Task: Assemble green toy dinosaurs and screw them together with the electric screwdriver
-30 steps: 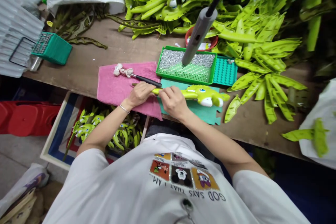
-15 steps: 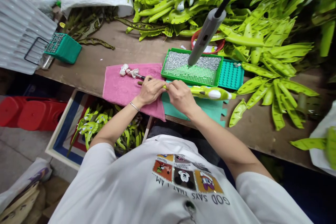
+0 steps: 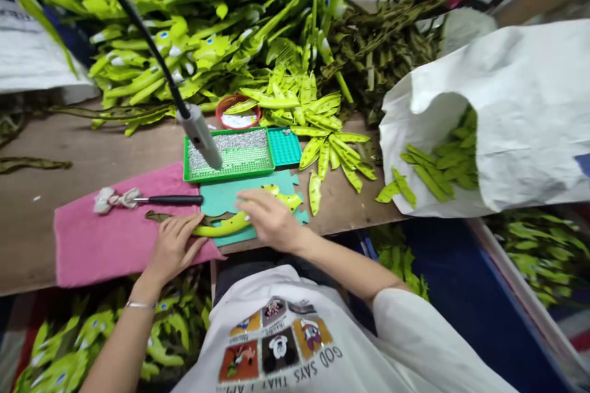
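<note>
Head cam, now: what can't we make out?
Head view: middle of the green toy piece, hidden by the right hand.
Head view: that piece's left end, covered by the left hand.
Head view: metal bits in the green tray, too small to count.
Head view: print on the far-left white sack, cut off by the left edge.

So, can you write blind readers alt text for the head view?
A person's left hand holds one end of a bright green plastic piece over a teal mat, the right hand farther along it. A pink cloth bearing a black-handled tool lies to the left; behind are a green tray of small metal bits and heaped green parts.
</note>
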{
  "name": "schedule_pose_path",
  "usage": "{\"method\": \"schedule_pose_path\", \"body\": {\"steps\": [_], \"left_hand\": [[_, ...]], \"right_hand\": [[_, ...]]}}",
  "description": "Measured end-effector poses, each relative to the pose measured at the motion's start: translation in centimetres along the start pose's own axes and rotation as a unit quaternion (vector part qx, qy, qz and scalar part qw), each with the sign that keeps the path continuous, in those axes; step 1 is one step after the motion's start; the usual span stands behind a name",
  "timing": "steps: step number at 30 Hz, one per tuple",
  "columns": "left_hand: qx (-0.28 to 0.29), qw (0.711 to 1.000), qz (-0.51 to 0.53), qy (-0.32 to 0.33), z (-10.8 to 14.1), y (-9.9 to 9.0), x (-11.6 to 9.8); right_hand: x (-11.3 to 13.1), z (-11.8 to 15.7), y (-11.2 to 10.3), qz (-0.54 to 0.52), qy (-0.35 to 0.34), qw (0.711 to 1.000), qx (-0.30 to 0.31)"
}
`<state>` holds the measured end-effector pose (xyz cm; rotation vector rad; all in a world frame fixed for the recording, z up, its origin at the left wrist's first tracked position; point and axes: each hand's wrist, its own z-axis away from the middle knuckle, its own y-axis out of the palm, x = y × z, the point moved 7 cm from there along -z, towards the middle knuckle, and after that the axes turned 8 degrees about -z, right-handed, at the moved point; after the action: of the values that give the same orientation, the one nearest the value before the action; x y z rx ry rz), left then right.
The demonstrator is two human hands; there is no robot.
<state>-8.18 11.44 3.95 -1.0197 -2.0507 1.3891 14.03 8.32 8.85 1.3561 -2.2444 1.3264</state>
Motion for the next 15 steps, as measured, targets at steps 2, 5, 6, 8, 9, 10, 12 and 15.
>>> {"method": "schedule_pose_path", "body": {"steps": [2, 5, 6, 8, 9, 10, 12, 15], "left_hand": [[-0.007, 1.000, -0.011, -0.020, -0.6, -0.8, -1.0], [-0.031, 0.999, -0.014, -0.032, -2.0, -1.5, -3.6], [-0.035, 0.999, -0.011, -0.029, -2.6, -1.5, -4.7], [-0.030, 0.999, -0.002, -0.020, -3.9, -0.9, -6.8], [-0.024, 1.000, 0.002, -0.017, -4.6, -0.5, -7.8], [-0.015, 1.000, 0.006, -0.017, -5.3, 0.0, -8.6], [0.007, 1.000, 0.011, -0.022, -6.6, 1.1, -9.7], [0.035, 0.999, 0.015, -0.035, -8.1, 2.4, -10.3]], "right_hand": [[-5.0, 0.3, -5.6, 0.029, 0.063, 0.995, -0.065], [-13.9, 1.0, -13.3, 0.126, 0.234, 0.960, -0.090], [-16.7, 1.6, -15.5, 0.161, 0.312, 0.933, -0.082], [-20.9, 3.3, -19.7, 0.239, 0.458, 0.855, -0.055], [-22.3, 4.4, -21.3, 0.261, 0.519, 0.813, -0.038], [-23.3, 5.5, -22.6, 0.270, 0.566, 0.779, -0.023], [-24.3, 7.3, -23.9, 0.255, 0.618, 0.744, -0.001], [-24.9, 8.8, -24.4, 0.218, 0.627, 0.748, -0.009]]}}
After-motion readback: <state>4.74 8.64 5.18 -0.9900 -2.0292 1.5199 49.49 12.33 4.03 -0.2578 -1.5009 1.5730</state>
